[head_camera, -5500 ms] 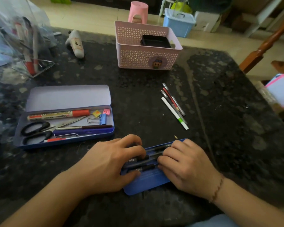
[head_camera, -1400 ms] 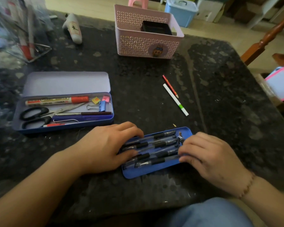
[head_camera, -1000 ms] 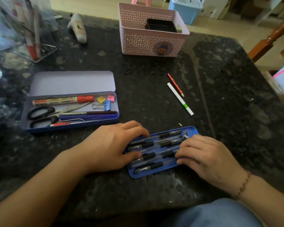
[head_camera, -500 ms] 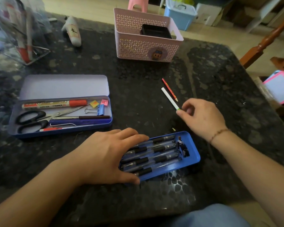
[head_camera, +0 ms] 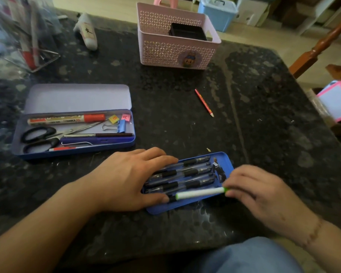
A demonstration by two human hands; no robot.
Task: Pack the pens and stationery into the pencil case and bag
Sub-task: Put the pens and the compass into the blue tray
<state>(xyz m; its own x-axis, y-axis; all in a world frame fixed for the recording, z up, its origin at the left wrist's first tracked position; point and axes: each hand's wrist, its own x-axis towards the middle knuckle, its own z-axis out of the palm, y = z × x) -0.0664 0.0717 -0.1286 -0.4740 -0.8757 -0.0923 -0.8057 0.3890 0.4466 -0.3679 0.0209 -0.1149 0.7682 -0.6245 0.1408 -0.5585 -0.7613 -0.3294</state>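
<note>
the right hand (head_camera: 258, 192) pinches the green end of a white marker (head_camera: 200, 193), laying it along the near edge of the blue tray (head_camera: 187, 208), just right of the left hand (head_camera: 130, 180), whose flat, spread fingers press the black pens (head_camera: 183, 174) down; the step in hand looks like seating this marker; next, reach beyond the right hand for the red pencil (head_camera: 204, 103) lying well apart, with the open pencil case (head_camera: 75, 152) beyond the left hand
</note>
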